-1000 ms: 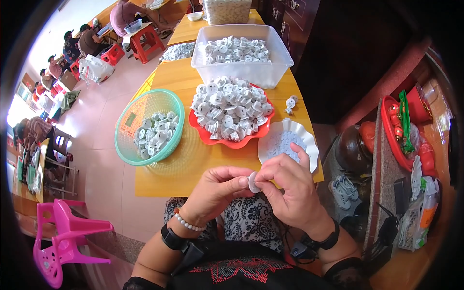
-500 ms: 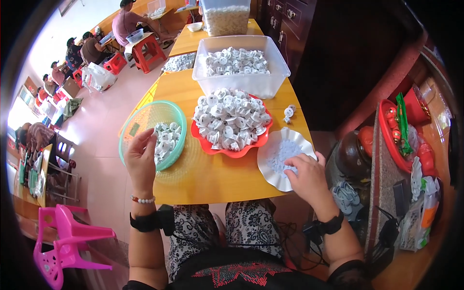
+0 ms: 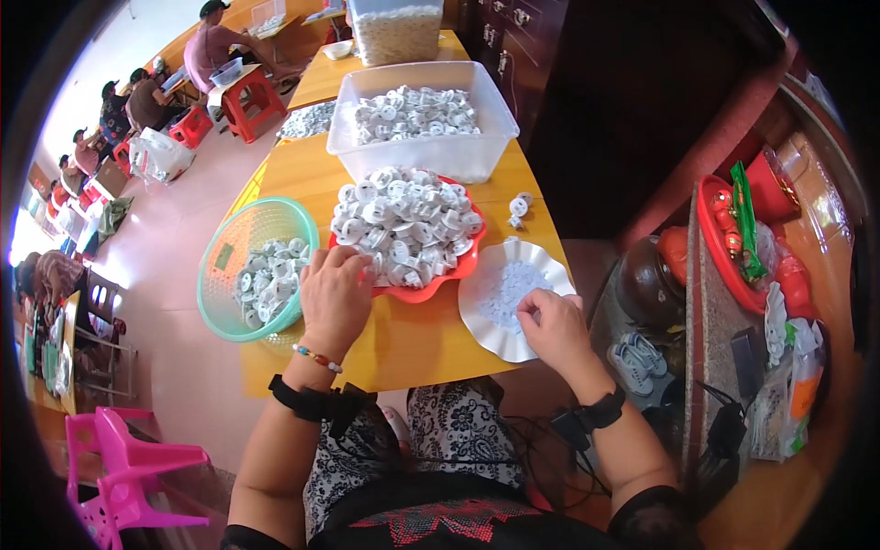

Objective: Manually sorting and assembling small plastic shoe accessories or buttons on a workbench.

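White parts [image 3: 408,225] sit heaped in the red bowl [image 3: 469,264], near the middle of the tabletop [image 3: 403,341]. The tabletop is yellow wood, and a bare strip of it runs from the bowl down to the near edge. That strip leaves room between the two hands. The clear tub [image 3: 431,159] sits behind the bowl, toward the far edge, with more white parts in it. The green basket [image 3: 218,275] is at the left edge and looks to stick out past it. It has white parts too. The white plate [image 3: 475,319] is at the near right corner, with its wavy rim close to both edges. The left hand [image 3: 336,298] is at the bowl's left rim, next to the basket. Its fingers are bent and close together; I cannot tell if they hold a part. The right hand [image 3: 555,330] is over the plate's right side, thumb and fingers narrow. I cannot tell if it holds anything. A few loose parts [image 3: 520,209] lie by the right edge, behind the plate. Tiny pale blue bits [image 3: 500,298] lie on the plate.
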Demonstrator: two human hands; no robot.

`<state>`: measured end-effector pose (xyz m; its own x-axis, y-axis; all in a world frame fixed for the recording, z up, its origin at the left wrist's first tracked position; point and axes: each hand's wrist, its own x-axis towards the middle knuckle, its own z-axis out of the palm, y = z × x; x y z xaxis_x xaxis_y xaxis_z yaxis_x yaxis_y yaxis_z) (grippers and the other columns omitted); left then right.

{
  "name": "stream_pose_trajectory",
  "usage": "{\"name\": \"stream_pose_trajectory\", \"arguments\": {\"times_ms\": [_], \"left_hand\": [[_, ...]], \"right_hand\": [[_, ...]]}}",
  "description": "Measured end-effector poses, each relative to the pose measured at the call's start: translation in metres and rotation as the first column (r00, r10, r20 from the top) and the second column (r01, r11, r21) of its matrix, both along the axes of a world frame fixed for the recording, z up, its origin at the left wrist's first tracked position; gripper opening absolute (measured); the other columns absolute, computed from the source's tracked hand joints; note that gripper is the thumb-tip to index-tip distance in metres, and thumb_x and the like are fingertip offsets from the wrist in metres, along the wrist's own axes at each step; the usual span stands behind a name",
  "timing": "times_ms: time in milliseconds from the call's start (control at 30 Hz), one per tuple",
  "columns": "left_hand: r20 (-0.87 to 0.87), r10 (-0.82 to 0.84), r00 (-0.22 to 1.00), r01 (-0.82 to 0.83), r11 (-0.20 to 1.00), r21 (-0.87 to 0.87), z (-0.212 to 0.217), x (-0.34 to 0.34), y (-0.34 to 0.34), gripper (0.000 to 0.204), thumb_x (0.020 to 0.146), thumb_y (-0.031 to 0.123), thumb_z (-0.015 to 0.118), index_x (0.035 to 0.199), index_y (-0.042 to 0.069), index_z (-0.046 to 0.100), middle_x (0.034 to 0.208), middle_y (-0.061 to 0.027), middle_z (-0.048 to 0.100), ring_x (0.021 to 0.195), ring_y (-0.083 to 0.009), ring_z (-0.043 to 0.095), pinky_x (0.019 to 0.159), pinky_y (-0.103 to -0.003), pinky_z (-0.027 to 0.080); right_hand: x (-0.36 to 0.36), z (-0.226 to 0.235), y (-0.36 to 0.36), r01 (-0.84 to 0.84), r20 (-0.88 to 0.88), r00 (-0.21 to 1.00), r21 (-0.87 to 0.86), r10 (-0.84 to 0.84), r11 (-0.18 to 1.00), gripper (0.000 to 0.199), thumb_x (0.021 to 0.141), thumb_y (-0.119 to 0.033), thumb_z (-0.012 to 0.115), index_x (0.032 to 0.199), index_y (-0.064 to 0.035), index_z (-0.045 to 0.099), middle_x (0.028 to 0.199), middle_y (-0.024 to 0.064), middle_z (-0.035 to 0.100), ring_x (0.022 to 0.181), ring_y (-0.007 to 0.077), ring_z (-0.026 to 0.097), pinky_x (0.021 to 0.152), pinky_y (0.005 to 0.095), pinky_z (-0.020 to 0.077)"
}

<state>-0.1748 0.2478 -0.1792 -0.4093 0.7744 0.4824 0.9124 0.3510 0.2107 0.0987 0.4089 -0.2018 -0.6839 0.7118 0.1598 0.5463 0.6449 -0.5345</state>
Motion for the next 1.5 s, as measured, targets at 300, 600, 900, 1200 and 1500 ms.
{"name": "stream_pose_trajectory", "arguments": {"times_ms": [300, 600, 900, 1200, 1500], "left_hand": [[0.045, 0.032, 0.998, -0.033, 0.999, 0.018, -0.001, 0.003, -0.002, 0.014, 0.079, 0.015, 0.074, 0.089, 0.011, 0.067, 0.091, -0.0036, 0.068, 0.094, -0.0280, 0.060, 0.085, -0.041, 0.045], [0.050, 0.039, 0.998, -0.046, 0.989, 0.144, -0.001, 0.004, -0.001, 0.024, 0.079, 0.013, 0.071, 0.102, 0.012, 0.066, 0.096, -0.0052, 0.067, 0.095, -0.0260, 0.062, 0.086, -0.042, 0.044], [0.865, -0.495, -0.076, -0.081, 0.868, 0.490, 0.019, 0.043, -0.037, 0.034, 0.099, 0.008, 0.056, 0.130, -0.003, 0.058, 0.110, -0.0093, 0.067, 0.086, -0.0185, 0.069, 0.079, -0.030, 0.055], [0.574, -0.339, -0.745, -0.019, 0.872, 0.489, -0.005, 0.090, -0.031, 0.040, 0.100, 0.010, 0.058, 0.138, -0.002, 0.053, 0.113, -0.0082, 0.067, 0.097, -0.0163, 0.067, 0.082, -0.028, 0.055], [0.554, -0.272, -0.787, 0.017, 0.888, 0.460, -0.012, 0.104, -0.022, 0.043, 0.099, 0.011, 0.061, 0.140, 0.000, 0.053, 0.114, -0.0079, 0.066, 0.097, -0.0153, 0.066, 0.086, -0.029, 0.056]], "right_hand": [[0.007, -0.006, 0.006, 0.014, -0.151, 0.988, -0.163, -0.039, 0.986, 0.010, 0.079, -0.015, 0.071, 0.083, -0.0071, 0.068, 0.080, 0.0088, 0.072, 0.077, 0.0290, 0.068, 0.081, 0.0409, 0.0462], [0.007, -0.003, 0.003, 0.036, -0.143, 0.988, -0.130, -0.055, 0.991, 0.010, 0.078, -0.014, 0.074, 0.083, -0.0057, 0.073, 0.078, 0.0081, 0.073, 0.072, 0.0213, 0.069, 0.077, 0.0351, 0.0502], [0.010, 0.010, 0.005, 0.075, -0.084, 0.991, -0.261, -0.100, 0.963, 0.008, 0.078, -0.014, 0.073, 0.082, -0.0075, 0.072, 0.081, 0.0083, 0.073, 0.072, 0.0269, 0.069, 0.075, 0.0361, 0.0535], [0.008, 0.008, 0.003, 0.055, -0.158, 0.983, -0.250, -0.097, 0.967, 0.013, 0.078, -0.013, 0.073, 0.089, -0.0057, 0.075, 0.083, 0.0116, 0.074, 0.073, 0.0242, 0.071, 0.074, 0.0350, 0.0557], [0.012, 0.013, 0.003, 0.048, -0.135, 0.986, -0.311, -0.094, 0.949, 0.017, 0.080, -0.010, 0.073, 0.095, -0.0033, 0.076, 0.086, 0.0141, 0.074, 0.076, 0.0231, 0.071, 0.075, 0.0326, 0.0554]]}}
